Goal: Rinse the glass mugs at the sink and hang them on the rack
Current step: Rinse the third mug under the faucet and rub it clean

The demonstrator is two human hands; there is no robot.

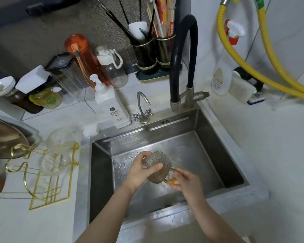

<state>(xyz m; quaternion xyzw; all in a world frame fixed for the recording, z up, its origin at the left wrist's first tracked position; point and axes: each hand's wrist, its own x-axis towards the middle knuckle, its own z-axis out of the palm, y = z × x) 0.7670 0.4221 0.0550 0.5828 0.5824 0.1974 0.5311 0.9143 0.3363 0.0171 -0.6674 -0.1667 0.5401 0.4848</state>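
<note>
Over the steel sink (218,155) I hold a textured glass mug (158,163) with an amber handle, tipped on its side. My left hand (140,171) grips the mug's body, thumb across its wall. My right hand (186,179) pinches the amber handle at the mug's lower right. A gold wire rack (49,188) stands on the counter to the left, with two clear glass mugs (61,139) (54,163) hanging on it. No water stream is visible from the black tap (175,67).
A small chrome tap (142,109) and a white pump bottle (111,106) stand behind the sink. Bottles, jars and utensil holders line the back of the counter. A metal pot lid (5,137) lies at far left. A yellow hose (263,58) crosses the right wall.
</note>
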